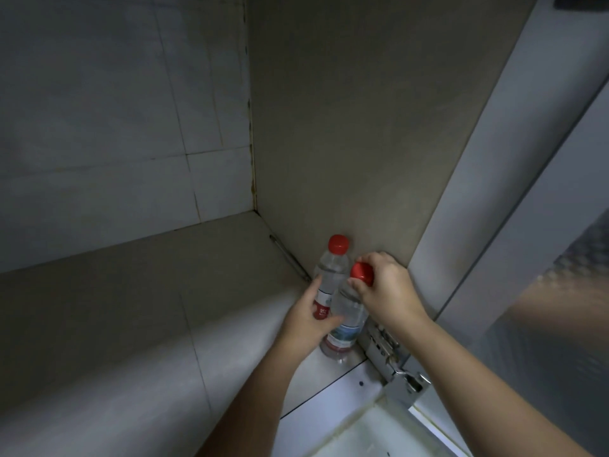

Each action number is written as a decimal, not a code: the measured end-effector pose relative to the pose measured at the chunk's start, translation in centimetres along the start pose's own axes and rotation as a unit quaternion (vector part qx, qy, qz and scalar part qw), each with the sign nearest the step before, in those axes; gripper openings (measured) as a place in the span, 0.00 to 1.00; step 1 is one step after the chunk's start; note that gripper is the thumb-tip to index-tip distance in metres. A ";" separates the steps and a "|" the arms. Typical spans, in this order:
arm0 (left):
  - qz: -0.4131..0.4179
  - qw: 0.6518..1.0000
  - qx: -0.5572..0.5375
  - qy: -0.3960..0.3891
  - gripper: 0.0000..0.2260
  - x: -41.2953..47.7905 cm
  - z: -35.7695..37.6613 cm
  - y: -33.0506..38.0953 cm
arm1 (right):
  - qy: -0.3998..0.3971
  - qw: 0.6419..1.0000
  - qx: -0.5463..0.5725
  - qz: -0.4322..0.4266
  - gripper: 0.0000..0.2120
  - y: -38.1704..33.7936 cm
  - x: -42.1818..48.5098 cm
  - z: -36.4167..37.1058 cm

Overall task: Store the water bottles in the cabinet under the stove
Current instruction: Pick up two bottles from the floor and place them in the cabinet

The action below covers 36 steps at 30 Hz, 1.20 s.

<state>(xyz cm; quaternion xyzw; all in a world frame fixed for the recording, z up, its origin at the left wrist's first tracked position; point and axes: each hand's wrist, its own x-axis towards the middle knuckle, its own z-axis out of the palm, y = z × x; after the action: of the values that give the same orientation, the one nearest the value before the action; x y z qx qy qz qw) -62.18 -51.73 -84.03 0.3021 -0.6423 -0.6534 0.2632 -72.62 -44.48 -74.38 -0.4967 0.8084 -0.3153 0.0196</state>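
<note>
Two clear water bottles with red caps stand inside the open cabinet, against its right wall. The rear bottle (331, 268) stands upright with a red and white label. The front bottle (346, 319) stands just before it, near the cabinet's front edge. My left hand (308, 319) wraps the front bottle's body, its fingers also touching the rear bottle. My right hand (384, 288) pinches the front bottle's red cap (361, 273) from above.
The cabinet floor (148, 291) is tiled and stretches left of the bottles. A tiled back wall (115, 127) and a plain right side panel (362, 127) enclose it. A metal door hinge (392, 364) sits right of the bottles. The open door (543, 291) hangs at the right.
</note>
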 end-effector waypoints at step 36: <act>0.056 0.977 0.188 0.085 0.41 2.0 0.8 -1.0 | -0.057 0.995 -0.079 -0.038 0.14 -0.2 3.2 -0.2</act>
<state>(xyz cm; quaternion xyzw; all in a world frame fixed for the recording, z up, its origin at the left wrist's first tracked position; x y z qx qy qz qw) -64.14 -52.61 -85.14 0.3645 -0.7446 -0.4772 0.2914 -74.12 -47.04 -73.21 -0.5440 0.8089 -0.2224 0.0146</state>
